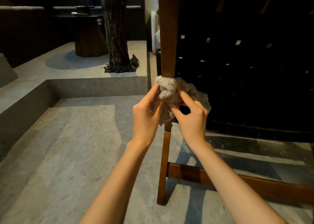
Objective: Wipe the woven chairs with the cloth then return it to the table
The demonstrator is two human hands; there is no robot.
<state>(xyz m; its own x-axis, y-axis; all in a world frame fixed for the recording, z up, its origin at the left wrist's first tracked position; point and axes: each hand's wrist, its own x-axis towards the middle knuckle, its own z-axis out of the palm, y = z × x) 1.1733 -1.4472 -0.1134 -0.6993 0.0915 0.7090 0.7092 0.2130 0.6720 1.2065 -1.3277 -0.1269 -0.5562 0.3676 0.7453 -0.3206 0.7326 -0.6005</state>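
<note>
Head view: we look down along two bare forearms to a grey cloth, looped and fluffy like terry towelling. It is bunched around the wooden upright of a woven chair.

The upright is smooth brown timber. Its long axis runs almost vertically, from the top of the view down to the floor. The cloth sits partway down it, directly ahead of both hands, beside the edge of the flat black webbing.

Our left hand grips the cloth from the left of the post, fingers curled into the pile. Our right hand pinches it from the right, thumb and fingers closed on a fold. Both hands are equally near.

We judge that the next wipe would slide the cloth along the post, up or down.

Speckled stone floor lies below. A dark round table stands well apart at the upper left, near a rough tree trunk.
</note>
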